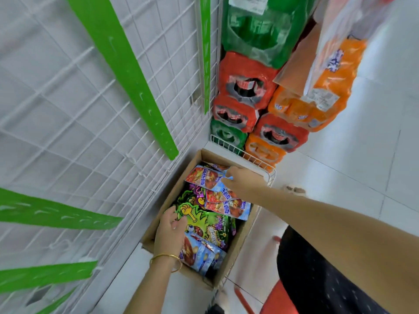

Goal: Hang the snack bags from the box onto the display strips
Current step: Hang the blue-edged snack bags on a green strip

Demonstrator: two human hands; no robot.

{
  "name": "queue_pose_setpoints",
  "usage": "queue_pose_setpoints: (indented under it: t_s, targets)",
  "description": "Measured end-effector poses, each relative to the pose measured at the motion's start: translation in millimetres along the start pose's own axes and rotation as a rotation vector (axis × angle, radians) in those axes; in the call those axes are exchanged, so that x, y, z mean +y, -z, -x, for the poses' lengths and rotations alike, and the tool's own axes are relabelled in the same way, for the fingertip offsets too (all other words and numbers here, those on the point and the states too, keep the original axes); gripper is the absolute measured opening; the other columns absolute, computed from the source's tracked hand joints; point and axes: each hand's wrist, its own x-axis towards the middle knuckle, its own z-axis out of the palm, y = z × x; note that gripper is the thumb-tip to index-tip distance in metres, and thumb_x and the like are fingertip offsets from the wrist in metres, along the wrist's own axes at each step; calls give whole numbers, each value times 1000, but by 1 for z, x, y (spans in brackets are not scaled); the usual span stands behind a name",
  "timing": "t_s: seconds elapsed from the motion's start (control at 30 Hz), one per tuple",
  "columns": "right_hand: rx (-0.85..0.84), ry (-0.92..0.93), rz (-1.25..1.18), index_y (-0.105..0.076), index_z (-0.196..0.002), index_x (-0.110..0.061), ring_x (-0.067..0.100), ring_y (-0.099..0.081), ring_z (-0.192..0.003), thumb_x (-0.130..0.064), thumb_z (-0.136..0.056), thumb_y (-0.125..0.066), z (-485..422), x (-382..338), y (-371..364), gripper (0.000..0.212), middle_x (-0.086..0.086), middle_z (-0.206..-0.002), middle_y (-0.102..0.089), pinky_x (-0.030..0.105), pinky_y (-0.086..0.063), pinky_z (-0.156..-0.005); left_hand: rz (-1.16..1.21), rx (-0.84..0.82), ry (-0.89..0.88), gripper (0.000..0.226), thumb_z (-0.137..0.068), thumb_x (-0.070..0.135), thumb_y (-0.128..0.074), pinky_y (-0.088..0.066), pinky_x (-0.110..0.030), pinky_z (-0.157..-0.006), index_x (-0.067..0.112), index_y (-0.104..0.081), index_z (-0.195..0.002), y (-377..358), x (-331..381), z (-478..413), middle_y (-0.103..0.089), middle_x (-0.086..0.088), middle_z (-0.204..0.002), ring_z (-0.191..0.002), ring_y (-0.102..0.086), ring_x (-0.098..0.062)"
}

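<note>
"Where were the snack bags [229,207]?"

"All in the open brown cardboard box [173,193] on the floor, at the foot of the white wire grid panel [68,132]. The flat green plastic display strips [127,71] hung on that panel, above and left of the box."

"And the hands?"

"Both arms reached down into the box. The left hand [170,232], a thin gold bangle [166,259] at its wrist, was at the near left side. Its thumb and curled fingers pinched the edge of the bright green cartoon-printed snack bag [199,219]. The right hand [242,180] was at the far right side, forearm stretched straight. Its fingertips nipped a corner of the red-and-pale-blue snack bag [204,177] lying on top."

"Anything beyond?"

"Shrink-wrapped red, green and orange drink packs [247,75] were stacked far right."
</note>
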Motion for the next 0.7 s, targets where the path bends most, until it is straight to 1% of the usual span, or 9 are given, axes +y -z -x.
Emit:
queue_pose_setpoints:
  t_s: [0.07, 0.13, 0.2, 0.27, 0.3, 0.37, 0.43, 0.6, 0.7]
  targets:
    - [-49, 29, 79, -48, -117, -15, 24, -59, -78, -39, -97, -35, -28, 7, -6, 34, 7, -101, -62, 34, -50, -67, -19, 64, -3, 45, -93, 20, -50, -32, -25, -94, 15, -39, -136, -9, 3, -10, -48, -2, -137, -122, -48, -21]
    - [-57, 45, 113, -49, -115, -15, 26, -61, -81, -36, -96, -38, -65, 20, -17, 30, 7, -101, -63, 35, -52, -68, -12, 131, 6, 45, -93, 19, -50, -33, -27, -99, 15, -39, -136, -23, 2, -24, -47, -3, -138, -124, -46, -19]
    - [-7, 89, 129, -52, -110, -18, 25, -60, -81, -38, -95, -42, -105, 37, -29, 27, 5, -100, -62, 32, -49, -64, 33, 228, -9, 44, -92, 17, -51, -36, -32, -103, 14, -41, -135, -44, -3, -48, -48, -6, -137, -123, -47, -20]
    - [32, 154, 195, -54, -102, -19, 23, -56, -83, -39, -94, -43, -138, 54, -44, 25, 4, -97, -59, 31, -45, -61, 53, 308, 2, 42, -91, 13, -52, -36, -31, -104, 13, -44, -132, -66, -13, -76, -50, -6, -135, -121, -48, -20]
    - [58, 201, 210, -54, -101, -19, 23, -55, -88, -40, -94, -43, -154, 61, -52, 25, 4, -97, -58, 32, -45, -63, 71, 346, -4, 42, -91, 11, -52, -36, -28, -102, 13, -45, -132, -76, -17, -89, -51, -6, -134, -120, -49, -19]
    - [90, 310, 238, -55, -106, -18, 24, -51, -102, -42, -94, -43, -183, 69, -68, 29, 4, -103, -58, 36, -48, -73, 88, 410, -51, 42, -90, 8, -52, -34, -23, -97, 12, -46, -131, -94, -26, -118, -52, -5, -132, -119, -49, -18]
    - [115, 389, 284, -57, -109, -19, 25, -47, -109, -47, -92, -45, -206, 74, -82, 35, 3, -108, -58, 38, -47, -83, 143, 482, -89, 43, -89, 4, -52, -34, -23, -94, 9, -46, -131, -109, -36, -143, -53, -7, -130, -117, -50, -19]
    - [212, 465, 371, -61, -91, -17, 24, -47, -104, -55, -87, -48, -226, 79, -107, 41, 5, -100, -57, 38, -46, -83, 208, 618, -217, 42, -89, 2, -49, -36, -22, -91, 11, -47, -130, -125, -58, -167, -53, 3, -120, -112, -51, -11]
    - [229, 475, 420, -61, -92, -13, 26, -46, -109, -45, -89, -51, -228, 77, -106, 34, 6, -106, -56, 38, -46, -82, 245, 673, -267, 41, -90, 4, -49, -38, -24, -95, 13, -47, -130, -123, -64, -166, -54, 0, -128, -118, -51, -13]
